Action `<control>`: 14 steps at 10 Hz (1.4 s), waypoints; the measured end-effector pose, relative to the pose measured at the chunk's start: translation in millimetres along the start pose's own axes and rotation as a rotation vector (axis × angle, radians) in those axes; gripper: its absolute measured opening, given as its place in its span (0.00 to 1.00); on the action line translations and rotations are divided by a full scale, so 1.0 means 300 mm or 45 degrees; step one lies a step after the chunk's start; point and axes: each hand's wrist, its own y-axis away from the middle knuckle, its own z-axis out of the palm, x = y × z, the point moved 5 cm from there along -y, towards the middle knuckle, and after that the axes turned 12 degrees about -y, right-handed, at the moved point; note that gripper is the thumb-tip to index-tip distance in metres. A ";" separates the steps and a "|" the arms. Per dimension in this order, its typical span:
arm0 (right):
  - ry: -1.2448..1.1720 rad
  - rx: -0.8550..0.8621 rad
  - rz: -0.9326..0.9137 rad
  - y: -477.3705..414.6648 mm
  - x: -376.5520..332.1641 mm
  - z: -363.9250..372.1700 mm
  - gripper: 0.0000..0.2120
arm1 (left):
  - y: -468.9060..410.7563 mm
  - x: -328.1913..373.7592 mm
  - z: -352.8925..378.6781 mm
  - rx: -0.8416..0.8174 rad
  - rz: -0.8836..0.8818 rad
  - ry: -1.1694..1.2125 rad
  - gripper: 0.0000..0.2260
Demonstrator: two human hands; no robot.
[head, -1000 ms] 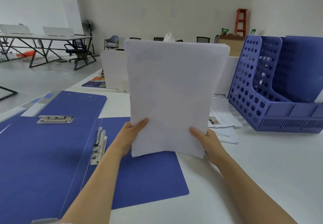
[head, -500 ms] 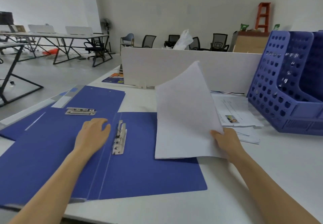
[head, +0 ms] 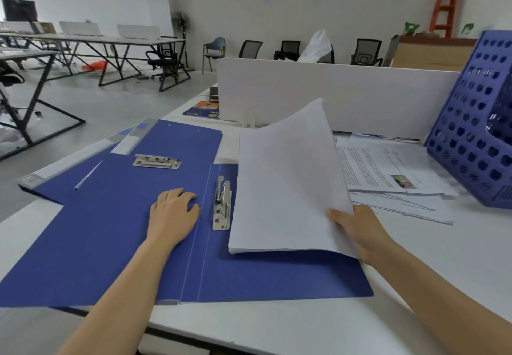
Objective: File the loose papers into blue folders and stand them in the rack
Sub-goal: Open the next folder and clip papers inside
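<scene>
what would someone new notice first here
The stack of paper in the middle, tilted up over the blue folder, gripped at its lower right by the right hand. The left hand rests flat on the folder's left cover, and a blue rack stands at the far right beside loose papers.

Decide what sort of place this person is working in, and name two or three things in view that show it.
Most likely an open-plan office: long work tables, a row of mesh-backed office chairs by the far wall, and a blue file rack beside printed papers on a desk.
</scene>
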 end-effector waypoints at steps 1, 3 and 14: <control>-0.010 -0.018 0.002 0.004 0.005 0.027 0.05 | 0.000 -0.005 0.005 -0.007 0.003 0.001 0.17; -0.002 -0.006 0.005 0.003 0.006 0.026 0.05 | -0.001 -0.006 0.006 -0.020 0.000 0.019 0.17; 0.006 -0.073 0.057 0.066 0.012 0.000 0.09 | 0.011 -0.008 -0.001 -0.009 0.009 0.070 0.16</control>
